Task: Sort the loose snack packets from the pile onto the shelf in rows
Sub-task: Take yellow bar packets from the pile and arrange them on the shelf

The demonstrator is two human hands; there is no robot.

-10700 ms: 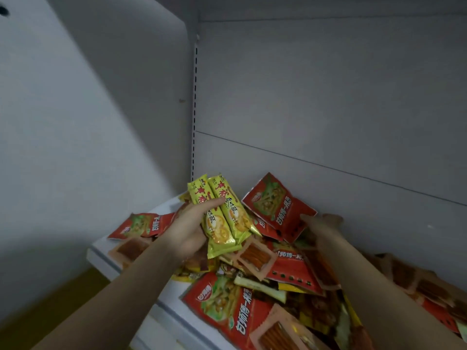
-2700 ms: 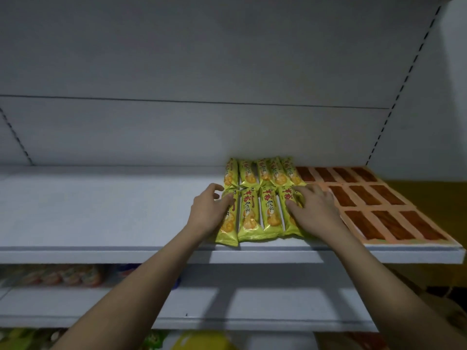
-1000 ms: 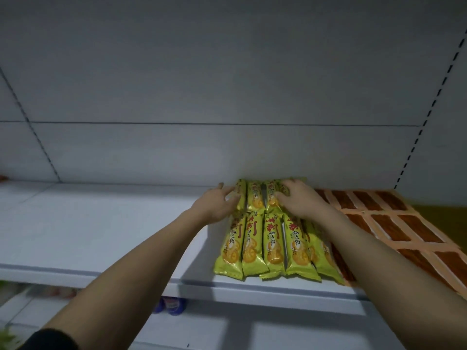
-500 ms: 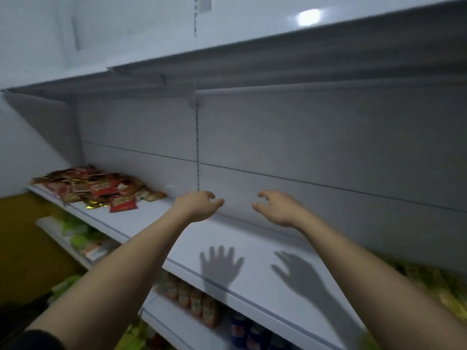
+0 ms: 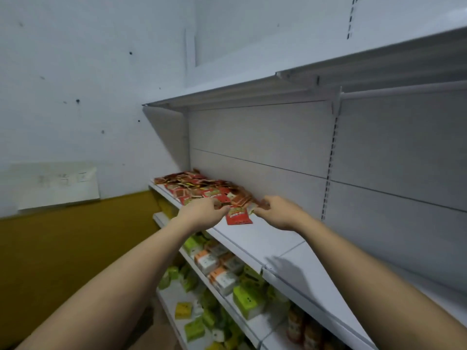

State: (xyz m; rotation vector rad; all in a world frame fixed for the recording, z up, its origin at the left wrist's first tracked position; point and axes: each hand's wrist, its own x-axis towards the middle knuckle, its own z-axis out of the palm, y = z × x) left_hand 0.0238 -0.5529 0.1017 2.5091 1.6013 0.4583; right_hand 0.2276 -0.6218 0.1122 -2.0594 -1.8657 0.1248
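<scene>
On the lower shelves (image 5: 228,303) sit green and orange-and-white packs (image 5: 222,276), with brown jars (image 5: 294,324) further right. A pale sheet of paper (image 5: 58,184) hangs on the white wall (image 5: 75,72) above a mustard-yellow band (image 5: 63,243).

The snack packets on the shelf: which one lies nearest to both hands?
The red packet lying apart at the pile's near edge, between the left hand and right hand.

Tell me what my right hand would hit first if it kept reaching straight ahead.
Probably the red packet lying at the near edge of the pile; the right hand has its fingertips right beside it, though depth is hard to judge.
</scene>
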